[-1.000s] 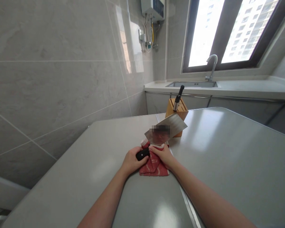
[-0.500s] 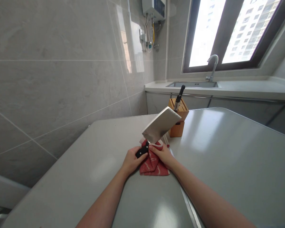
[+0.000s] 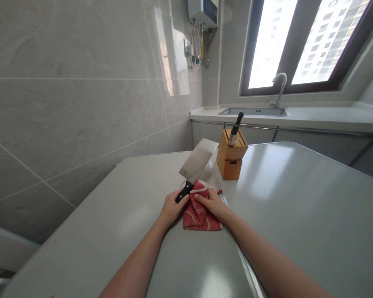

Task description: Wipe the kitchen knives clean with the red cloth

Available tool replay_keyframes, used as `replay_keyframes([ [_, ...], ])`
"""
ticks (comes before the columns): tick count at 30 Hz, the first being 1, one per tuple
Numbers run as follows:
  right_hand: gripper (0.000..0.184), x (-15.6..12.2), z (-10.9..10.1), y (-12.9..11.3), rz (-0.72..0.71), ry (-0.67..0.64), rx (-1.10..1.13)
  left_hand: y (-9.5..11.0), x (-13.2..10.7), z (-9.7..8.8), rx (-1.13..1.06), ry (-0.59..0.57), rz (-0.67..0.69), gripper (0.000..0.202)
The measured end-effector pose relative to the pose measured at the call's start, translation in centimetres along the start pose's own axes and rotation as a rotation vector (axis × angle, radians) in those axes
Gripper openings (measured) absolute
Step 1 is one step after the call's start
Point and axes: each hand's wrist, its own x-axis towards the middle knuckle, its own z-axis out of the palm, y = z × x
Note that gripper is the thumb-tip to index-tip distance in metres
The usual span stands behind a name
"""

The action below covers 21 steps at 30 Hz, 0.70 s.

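Cleaver, with a broad, flat steel blade and a black handle, is the item under inspection. We see it held clear of the wrist at a tilt, with the blade rising up and away from the grip and its corner pointing toward the knife block. The blade surface is bright and shows no visible marks at this resolution.

The left hand is fully closed around the handle, with the fingers wrapped over it and the butt end just protruding beyond them. The right hand lies just beside the left and is partly closed on a red towel with pale streaks and a cream edge, with the thumb across the top fold. Both forearms extend forward from the lower corners of the view and converge on the grip.

The towel lies folded on a grey table, directly beneath both hands and touching the cleaver's heel area. A small red object sits just beyond the right hand.

Farther beyond the grip, we see a bamboo knife block on the table, holding one dark-handled knife. Past it are a steel sink, a curved faucet and a bright window.
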Motion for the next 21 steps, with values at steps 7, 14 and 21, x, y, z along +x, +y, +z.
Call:
replay_keyframes([
  [7,0.030,0.05,-0.02,0.54,-0.005,-0.007,-0.008,0.48,-0.17,0.03,0.040,-0.126,0.095,0.030],
  [14,0.028,0.06,0.09,-0.11,-0.022,-0.010,-0.052,0.73,-0.35,0.05,0.088,-0.126,0.107,0.031],
  [21,0.027,0.12,-0.11,0.56,0.002,0.027,-0.058,0.74,-0.45,0.21,0.138,-0.137,0.116,0.028],
])
